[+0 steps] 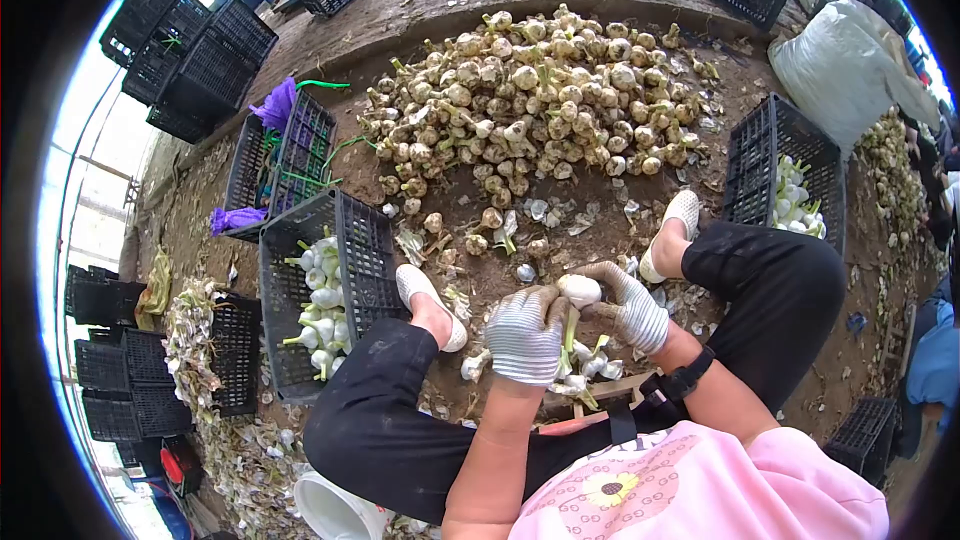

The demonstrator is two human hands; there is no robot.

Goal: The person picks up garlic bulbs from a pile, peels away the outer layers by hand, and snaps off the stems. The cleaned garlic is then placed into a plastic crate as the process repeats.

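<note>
Between my two gloved hands is a pale garlic bulb (579, 290), its green stem pointing down toward my lap. My left hand (525, 335), in a striped white glove with dirty fingertips, closes its fingers against the bulb's left side. On the other side, the fingers of my right hand (634, 310) curl round the bulb; that glove is striped too. Below the hands lie several cleaned garlic bulbs with stems (590, 368). A single bulb (475, 366) rests on the ground just left of my left hand.
A large heap of unpeeled garlic (540, 100) lies ahead. Black crates holding white bulbs stand at left (365, 255) and right (745, 165). Loose skins (260, 480) pile up at lower left, near a white bucket (335, 510). A white sack (845, 65) stands at right.
</note>
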